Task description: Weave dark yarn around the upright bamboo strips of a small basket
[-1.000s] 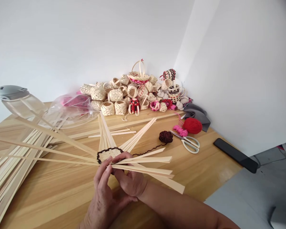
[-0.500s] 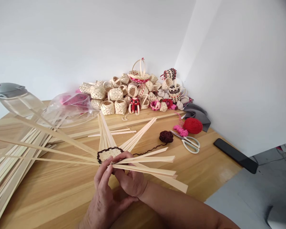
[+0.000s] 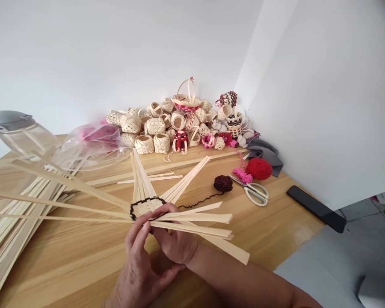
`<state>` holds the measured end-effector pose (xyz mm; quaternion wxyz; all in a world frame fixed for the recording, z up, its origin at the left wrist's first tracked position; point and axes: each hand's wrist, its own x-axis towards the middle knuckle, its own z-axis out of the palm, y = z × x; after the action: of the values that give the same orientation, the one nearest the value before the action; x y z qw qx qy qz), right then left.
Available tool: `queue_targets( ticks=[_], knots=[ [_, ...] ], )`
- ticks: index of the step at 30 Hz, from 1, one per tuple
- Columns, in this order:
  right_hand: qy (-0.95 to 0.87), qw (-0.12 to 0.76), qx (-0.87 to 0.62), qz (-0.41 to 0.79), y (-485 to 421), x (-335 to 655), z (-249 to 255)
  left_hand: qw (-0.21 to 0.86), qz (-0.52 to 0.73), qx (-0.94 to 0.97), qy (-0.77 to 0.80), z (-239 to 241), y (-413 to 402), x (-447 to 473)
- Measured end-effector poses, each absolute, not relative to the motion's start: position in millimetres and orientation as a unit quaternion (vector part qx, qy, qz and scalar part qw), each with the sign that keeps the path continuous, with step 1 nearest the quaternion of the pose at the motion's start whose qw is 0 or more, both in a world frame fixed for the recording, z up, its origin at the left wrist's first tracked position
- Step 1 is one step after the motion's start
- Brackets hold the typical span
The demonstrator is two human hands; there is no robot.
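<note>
Both hands hold a partly woven basket (image 3: 146, 207) at its near edge. Its pale woven base is rimmed by dark yarn, and long wood strips fan out from it to the left, back and right. My left hand (image 3: 139, 252) has its fingertips pressed on the near rim. My right hand (image 3: 175, 241) pinches the same rim from the right, among the right-hand strips (image 3: 192, 227); the thumb side is partly hidden. A dark yarn strand (image 3: 202, 202) runs from the basket to a maroon yarn ball (image 3: 223, 183).
Scissors (image 3: 255, 193) lie beside red yarn (image 3: 258, 168) and pink yarn (image 3: 243, 175). A black phone (image 3: 316, 208) rests at the right table edge. Small finished baskets (image 3: 155, 126) are piled at the back. Loose strips (image 3: 25, 222) and a lidded jar (image 3: 22, 132) stand left.
The strips on the left and right have dipped and shifted slightly as the basket tilts a little. Both hands keep their grip in nearly the same place.
</note>
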<state>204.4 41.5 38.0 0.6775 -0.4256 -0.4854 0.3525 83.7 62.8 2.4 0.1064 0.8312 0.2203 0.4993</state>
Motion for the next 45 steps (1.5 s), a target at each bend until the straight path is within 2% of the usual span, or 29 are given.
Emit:
queue_targets(
  ticks=[10,21,29,40,45],
  knots=[
    [-0.496,0.647,-0.479,0.325,42,207,30,0.109,0.487,0.837,0.224,1,61,84],
    [-0.506,0.650,-0.470,0.316,43,209,33,0.121,0.462,0.849,0.227,4,60,81],
    [-0.505,0.622,-0.489,0.346,43,207,18,0.155,0.424,0.860,0.236,16,62,76],
    [-0.495,0.626,-0.487,0.356,46,214,20,0.222,0.454,0.826,0.248,14,74,67],
    [-0.509,0.602,-0.504,0.351,49,214,18,0.174,0.468,0.805,0.319,9,93,59]
  ],
)
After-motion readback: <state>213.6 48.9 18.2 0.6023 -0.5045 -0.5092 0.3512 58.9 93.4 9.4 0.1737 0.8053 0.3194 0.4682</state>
